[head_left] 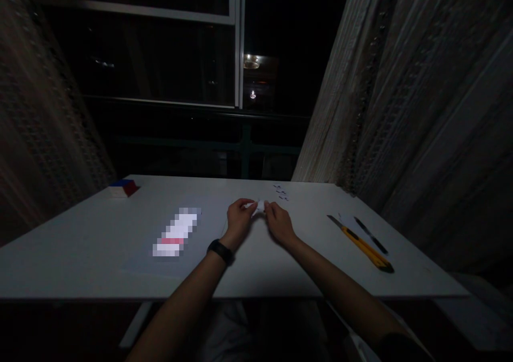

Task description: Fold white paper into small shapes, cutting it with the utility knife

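A small white piece of paper point(261, 206) is pinched between my two hands above the middle of the table. My left hand point(239, 216), with a dark band on its wrist, grips the paper's left side. On its right side, the fingers of my right hand point(279, 221) are closed. Just beyond my right hand lie several small paper pieces point(281, 192) with dark marks, set in a slanting row. The paper's fine shape is too small and dim to make out.
On the white table point(72, 244), a sheet of paper point(140, 263) lies under a bright, pixelated phone-like screen point(176, 234) at left. A puzzle cube point(122, 188) sits at the far left. At right are a yellow box cutter point(363, 246), its blade out, and a black pen point(371, 235).
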Available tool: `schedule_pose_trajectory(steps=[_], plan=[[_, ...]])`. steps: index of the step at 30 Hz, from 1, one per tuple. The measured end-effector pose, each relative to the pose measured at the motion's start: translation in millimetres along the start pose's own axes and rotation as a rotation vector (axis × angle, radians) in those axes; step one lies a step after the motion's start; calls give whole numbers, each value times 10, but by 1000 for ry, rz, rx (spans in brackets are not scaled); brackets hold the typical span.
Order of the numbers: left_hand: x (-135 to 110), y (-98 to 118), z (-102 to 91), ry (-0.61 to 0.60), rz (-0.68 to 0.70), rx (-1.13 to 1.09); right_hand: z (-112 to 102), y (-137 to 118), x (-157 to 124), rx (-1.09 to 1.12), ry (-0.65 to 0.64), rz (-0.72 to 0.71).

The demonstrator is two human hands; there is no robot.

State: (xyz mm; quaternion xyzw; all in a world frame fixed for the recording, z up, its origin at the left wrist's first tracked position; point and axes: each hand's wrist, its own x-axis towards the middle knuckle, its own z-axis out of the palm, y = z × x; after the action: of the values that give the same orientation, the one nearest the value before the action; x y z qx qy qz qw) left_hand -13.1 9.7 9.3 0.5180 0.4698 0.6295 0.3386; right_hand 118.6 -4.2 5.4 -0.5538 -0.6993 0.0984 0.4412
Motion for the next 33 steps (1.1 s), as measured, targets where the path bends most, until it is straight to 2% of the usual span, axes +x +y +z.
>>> schedule_pose_trajectory(steps=[3, 6, 8, 12, 15, 23, 29, 33], plan=[[4, -31, 7, 11, 29, 54, 20, -14, 2, 106, -30, 59], [-4, -48, 21, -15, 37, 67, 69, 19, 17, 309, -113, 141], [-17, -41, 31, -43, 8, 9, 101, 50, 29, 423, -133, 162], [-52, 3, 34, -116, -136, -222, 132, 73, 38, 531, -85, 149], [-70, 28, 24, -142, -209, -319, 137, 69, 32, 544, -45, 149], [-106, 103, 34, -193, -236, -382, 111, 159, 85, 483, 21, 135], [-90, 134, 49, -164, -143, -327, 94, 178, 94, 483, -126, 143], [-73, 113, 48, -179, -89, -226, 86, 168, 67, 383, -147, 90]])
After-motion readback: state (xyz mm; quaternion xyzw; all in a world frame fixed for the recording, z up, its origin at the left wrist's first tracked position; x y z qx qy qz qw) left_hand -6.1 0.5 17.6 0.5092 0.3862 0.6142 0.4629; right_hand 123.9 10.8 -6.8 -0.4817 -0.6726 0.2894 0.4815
